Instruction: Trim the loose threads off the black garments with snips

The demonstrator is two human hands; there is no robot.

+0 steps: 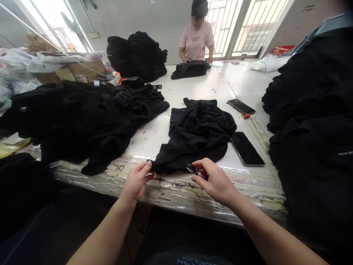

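Black cloth garment (194, 136) stretches away from the left hand (136, 181) pinching its near corner; the right hand (216, 180) narrowly pinches a small blue-red tag (196, 171).

Smartphone (247, 148), second smartphone (241, 106), co-worker in pink (196, 40), black garment pile (311, 121)

This is a garment workshop. A long work desk (165, 129), its near edge wrapped in clear plastic, has a tape measure (256, 183) running along it, and heaps of black garments (88, 117) lie on it. Snipped thread ends (143, 137) are scattered across the white top. At the far end, a co-worker (196, 41) in a pink T-shirt handles more black cloth. Barred windows (259, 25) light the room, and cardboard boxes (82, 70) and plastic bags (30, 62) are piled at the left.
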